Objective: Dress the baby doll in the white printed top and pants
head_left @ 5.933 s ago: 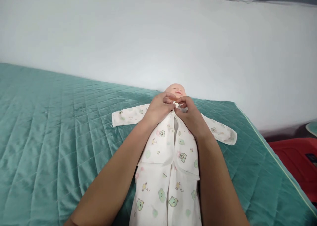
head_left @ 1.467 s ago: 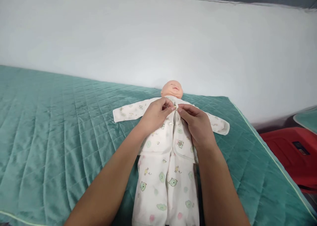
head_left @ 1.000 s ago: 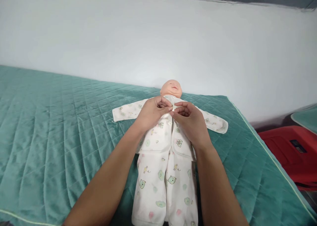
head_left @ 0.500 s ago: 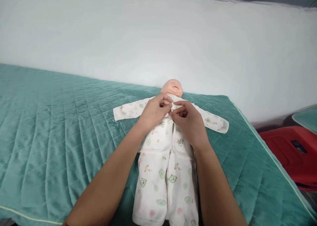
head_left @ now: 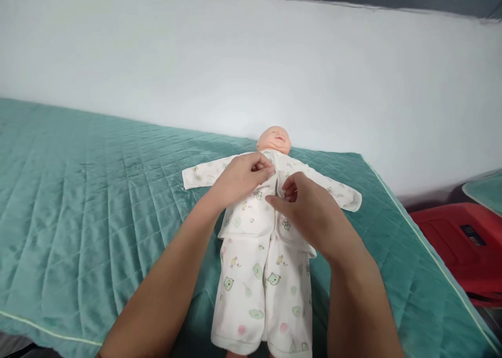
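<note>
A baby doll lies on its back on a teal quilted bed cover, dressed in a white printed shirt and matching trousers. My left hand pinches the shirt's left front edge near the collar. My right hand pinches the right front edge a little lower on the chest. Both hands meet at the shirt's front opening. The sleeves lie spread out flat to each side.
A white wall runs behind the bed. The bed's right edge has a pale piping line. Beyond it stands a red object, and a teal-covered surface shows at the far right.
My right hand has slid down from the collar to the chest along the shirt front. My left hand stays pinched near the collar.
</note>
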